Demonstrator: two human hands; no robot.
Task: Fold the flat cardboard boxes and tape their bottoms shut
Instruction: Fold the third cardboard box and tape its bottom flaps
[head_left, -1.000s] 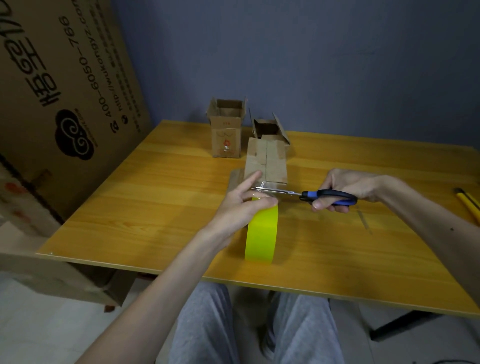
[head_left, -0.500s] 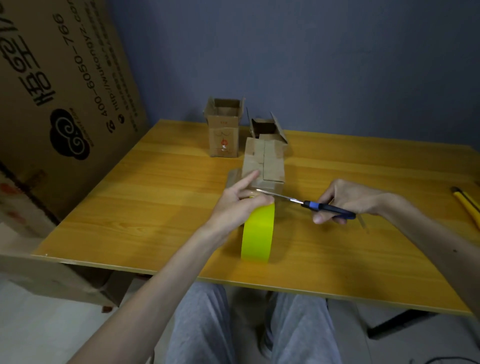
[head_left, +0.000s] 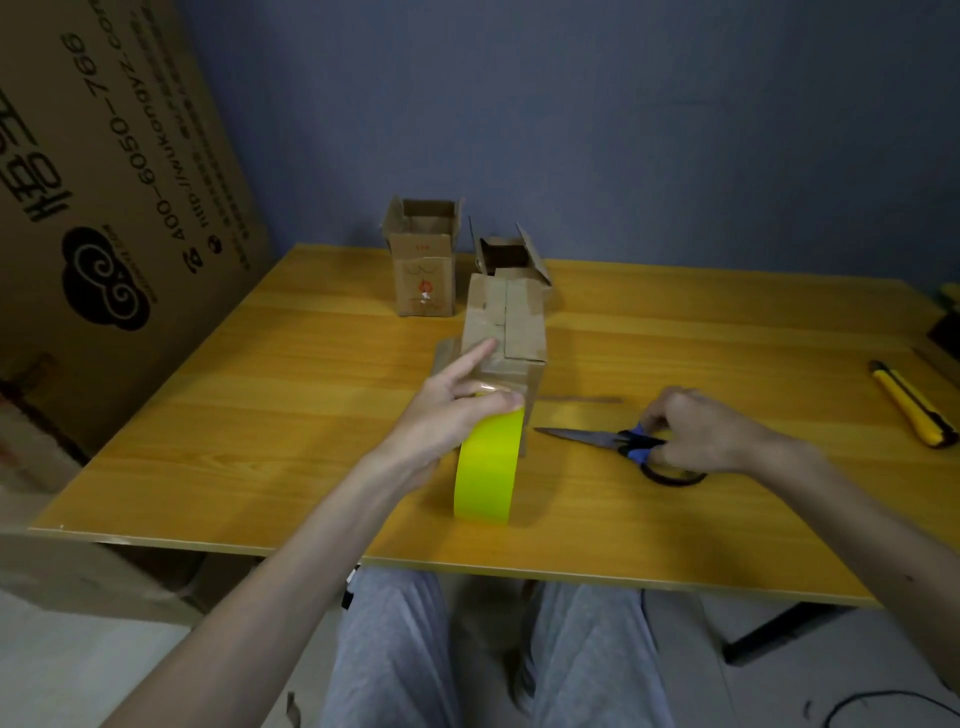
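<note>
- The box in hand (head_left: 508, 332) lies on its side at the middle of the table (head_left: 311, 395), taped bottom flaps up, long axis running away from the person.
- The left hand (head_left: 441, 421) is the nearer one: it sits just this side of the box, thumb and curled fingers clamped over the top of the yellow tape roll (head_left: 485, 473), index finger stretched out onto the box's near edge.
- The roll stands on edge, touching the box's near end; a glossy strip seems to run from it onto the cardboard, though glare makes it hard to tell whether it is cut free.
- The right hand (head_left: 698, 431) is off to the right, fingers curled round the handles of the scissors (head_left: 618, 441); the blades are together, low over the table, tips pointing left at the roll.
- Judgement: the next move belongs to the left hand, pressing the tape end forward along the box's axis.
- Two finished boxes, one (head_left: 423, 270) and another (head_left: 506, 254), stand open-topped behind.
</note>
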